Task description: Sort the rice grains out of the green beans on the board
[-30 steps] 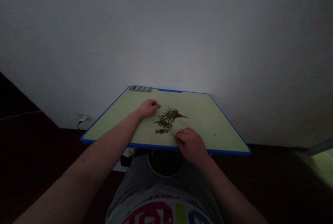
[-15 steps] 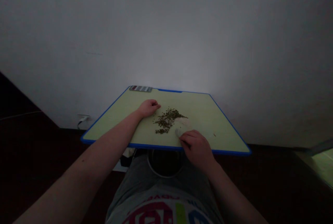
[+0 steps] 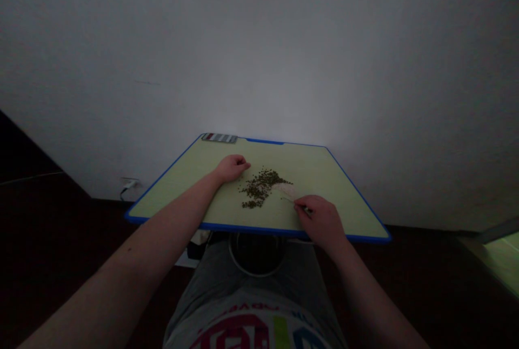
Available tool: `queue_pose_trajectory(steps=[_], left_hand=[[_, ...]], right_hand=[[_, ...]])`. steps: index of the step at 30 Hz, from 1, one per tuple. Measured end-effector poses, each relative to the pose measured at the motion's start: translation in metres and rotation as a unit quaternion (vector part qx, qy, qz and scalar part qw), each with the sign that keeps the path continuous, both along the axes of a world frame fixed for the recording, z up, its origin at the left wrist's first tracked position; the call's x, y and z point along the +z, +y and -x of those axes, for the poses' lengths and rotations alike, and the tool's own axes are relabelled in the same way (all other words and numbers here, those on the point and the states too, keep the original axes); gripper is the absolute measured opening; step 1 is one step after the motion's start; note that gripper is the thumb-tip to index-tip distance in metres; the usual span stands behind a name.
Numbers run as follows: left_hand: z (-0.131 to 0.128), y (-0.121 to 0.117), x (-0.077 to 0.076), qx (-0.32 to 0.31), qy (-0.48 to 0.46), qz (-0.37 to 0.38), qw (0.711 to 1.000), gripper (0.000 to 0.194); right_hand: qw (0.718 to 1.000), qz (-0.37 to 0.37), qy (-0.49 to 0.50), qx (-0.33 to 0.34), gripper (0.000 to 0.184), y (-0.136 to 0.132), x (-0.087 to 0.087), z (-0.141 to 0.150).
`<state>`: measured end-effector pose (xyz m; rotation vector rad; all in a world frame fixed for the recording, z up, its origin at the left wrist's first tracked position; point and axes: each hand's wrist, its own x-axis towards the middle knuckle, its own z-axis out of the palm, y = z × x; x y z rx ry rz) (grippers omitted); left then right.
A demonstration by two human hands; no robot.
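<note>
**A:** Two hands well apart over the board here! The right hand (image 3: 320, 220) is near the front edge, thumb and fingers pinched on a thin pale strand (image 3: 292, 201), which runs out toward a pale translucent patch (image 3: 285, 192).

**B:** Is the strand touching that patch?

**A:** Too dim and too small to call from up here, but it's right at the patch's edge.

**B:** And the left hand (image 3: 232, 168)?

**A:** Curled up, resting on the board, holding nothing I can see, just beside a heap of dark green crumbs (image 3: 259, 189).

**B:** How's that heap looking?

**A:** Loose and ragged, a scattered band in the middle of the pale green board (image 3: 308, 165) with its blue edging, and the patch lies against its right end. Can't make out what the crumbs are at this range.

**B:** What else is around them?

**A:** A striped packet (image 3: 219, 138) at the far left corner, a white wall (image 3: 259, 52) beyond, and grey shorts (image 3: 251, 279) under the front edge
</note>
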<state>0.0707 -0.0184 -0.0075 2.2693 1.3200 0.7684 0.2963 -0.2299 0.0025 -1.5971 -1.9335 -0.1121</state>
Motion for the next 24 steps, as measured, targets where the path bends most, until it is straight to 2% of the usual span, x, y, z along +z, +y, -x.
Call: queue_pose_trajectory(steps=[10, 18, 24], left_hand=[[-0.002, 0.0, 0.001, -0.01, -0.005, -0.008, 1.0, 0.034], [0.0, 0.003, -0.001, -0.012, -0.001, -0.01, 1.0, 0.034], [-0.001, 0.003, -0.001, -0.006, 0.002, -0.007, 1.0, 0.034]], right_hand=[[0.997, 0.001, 0.001, 0.082, 0.017, 0.004, -0.002, 0.029], [1.0, -0.014, -0.01, 0.022, 0.014, 0.01, -0.005, 0.018], [0.996, 0.009, 0.004, 0.092, 0.014, -0.002, -0.005, 0.02]])
